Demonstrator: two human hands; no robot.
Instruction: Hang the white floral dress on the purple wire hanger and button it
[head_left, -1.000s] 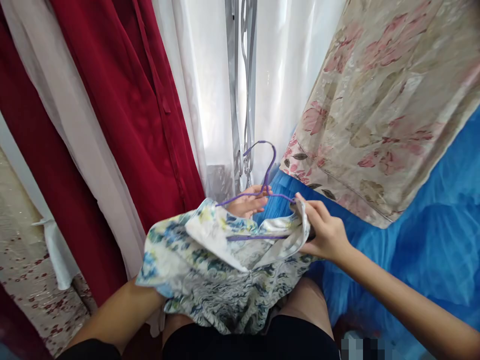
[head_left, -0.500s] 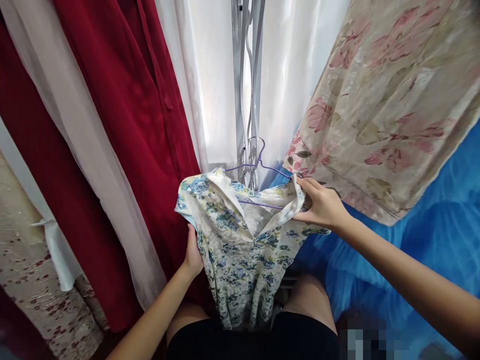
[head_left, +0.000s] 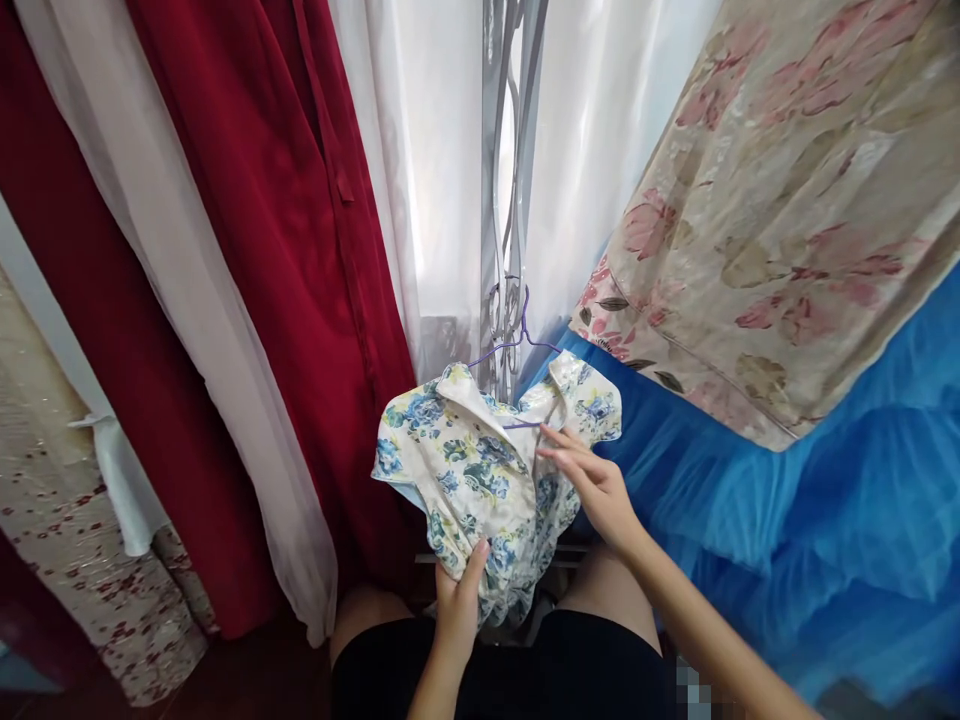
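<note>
A white short-sleeved dress [head_left: 461, 455] with blue and yellow flowers hangs on a thin purple hanger [head_left: 523, 335], its V-neck facing me. My left hand [head_left: 459, 595] grips the dress low on its front, thumb on top and the fingers behind the cloth. At the neckline, my right hand [head_left: 589, 480] pinches the right-hand edge close to the hanger's lower bar, with its fingers partly stretched. The lower part of the dress bunches between my knees. My left fingers are mostly hidden by the fabric.
Dark red gowns [head_left: 247, 250] and a pale sheer cloth [head_left: 247, 370] hang at left. White curtains [head_left: 442, 180] and a grey metal stand [head_left: 499, 150] are ahead. At right are a beige floral garment [head_left: 780, 250] and blue tulle [head_left: 750, 520].
My right hand has moved from the right shoulder inward to the neckline. My left hand has shifted from the side under the sleeve down to the lower front. The neckline has narrowed.
</note>
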